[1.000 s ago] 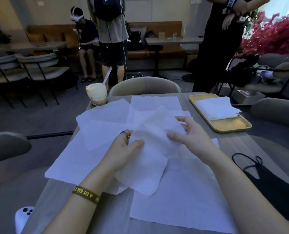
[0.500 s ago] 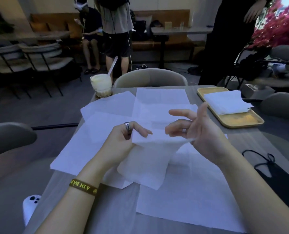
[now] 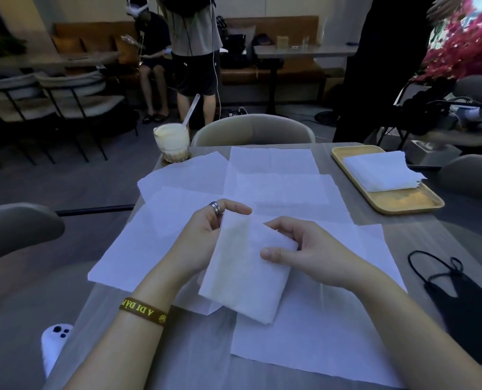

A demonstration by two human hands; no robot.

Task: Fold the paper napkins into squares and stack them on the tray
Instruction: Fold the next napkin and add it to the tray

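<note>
Fingers (image 3: 273, 254) of my left hand (image 3: 203, 235) and right hand (image 3: 315, 249) pinch the folded napkin (image 3: 242, 280) above the surface (image 3: 420, 237); uneven pinching could skew its edges, leaving no neat square for the tray (image 3: 403, 202) at far right.
</note>
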